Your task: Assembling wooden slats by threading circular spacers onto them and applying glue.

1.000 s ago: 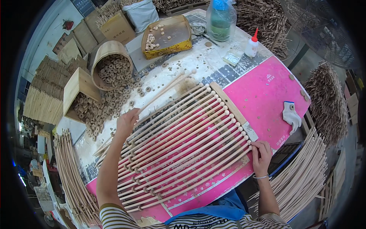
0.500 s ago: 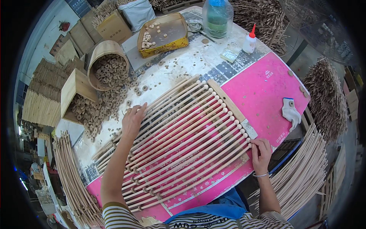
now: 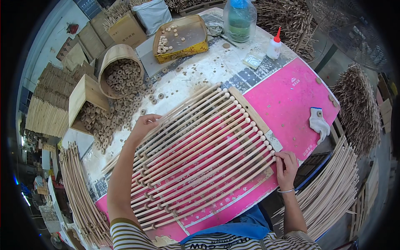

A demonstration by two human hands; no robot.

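A row of thin wooden rods (image 3: 208,167) lies slanting across the table, many with a round wooden ball (image 3: 266,143) on the right end and a small wooden ring (image 3: 146,206) near the left end. My left hand (image 3: 145,126) is at the far edge of the row, its fingers bent together against the outermost rods; the fingertips are partly hidden. At the near right corner, my right hand (image 3: 286,167) has its fingers closed at the ball end of the nearest rod. The ball ends line up along a flat wooden strip (image 3: 252,112).
Wooden rings spill from a round wooden tub (image 3: 104,77) and a square wooden box (image 3: 75,107) at left. Behind stand a yellow tray (image 3: 183,53) with balls, a green-filled jar (image 3: 239,25) and a red-capped glue bottle (image 3: 273,48). A white glove (image 3: 318,124) lies at right.
My left hand has drawn slightly nearer and its fingers are more bent. My right hand stays at the same rod end. The whole view has shifted a little.
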